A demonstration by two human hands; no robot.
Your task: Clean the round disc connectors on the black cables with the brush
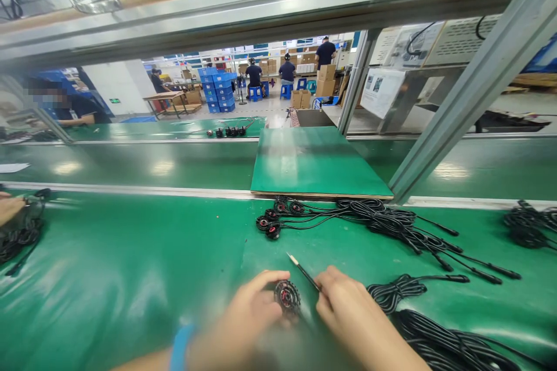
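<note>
My left hand, with a blue band at the wrist, grips a round black part with a toothed rim and red inside, between thumb and fingers. In my right hand is a thin dark brush with a pale tip, pointing up and left, apart from the round part. Beyond my hands lie several similar round black parts with red centres, their black cables running right. A coiled black cable rests just right of my right hand.
A larger cable bundle lies at the lower right, another at the right edge. A green board bridges the belt behind the table. A metal post slants at right. At far left, another person's hand is near black cables.
</note>
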